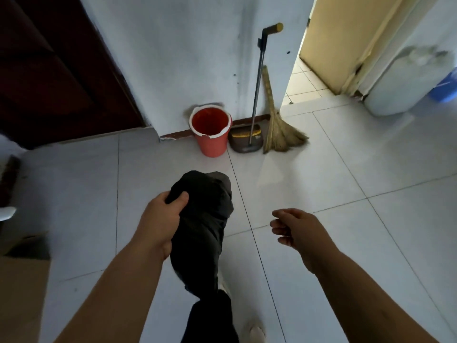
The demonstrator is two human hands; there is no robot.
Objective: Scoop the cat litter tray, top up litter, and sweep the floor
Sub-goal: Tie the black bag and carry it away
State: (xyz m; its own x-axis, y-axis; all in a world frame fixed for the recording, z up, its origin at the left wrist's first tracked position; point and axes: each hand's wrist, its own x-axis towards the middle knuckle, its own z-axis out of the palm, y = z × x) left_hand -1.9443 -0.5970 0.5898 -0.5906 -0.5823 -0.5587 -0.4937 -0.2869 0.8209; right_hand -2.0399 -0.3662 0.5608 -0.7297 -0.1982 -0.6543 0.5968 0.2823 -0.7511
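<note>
Broom and dustpan stand untouched beside the red bin, so sweeping looks undone; left grip clutches a dark bag, right grip hangs loose, empty.

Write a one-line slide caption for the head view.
Left hand gripping a dark bag, right hand empty, facing a red bin, dustpan and straw broom by the wall.

Pale tiled floor throughout. Scuffed white wall at twelve o'clock, dark door at ten. Sunlit doorway at one.
</note>
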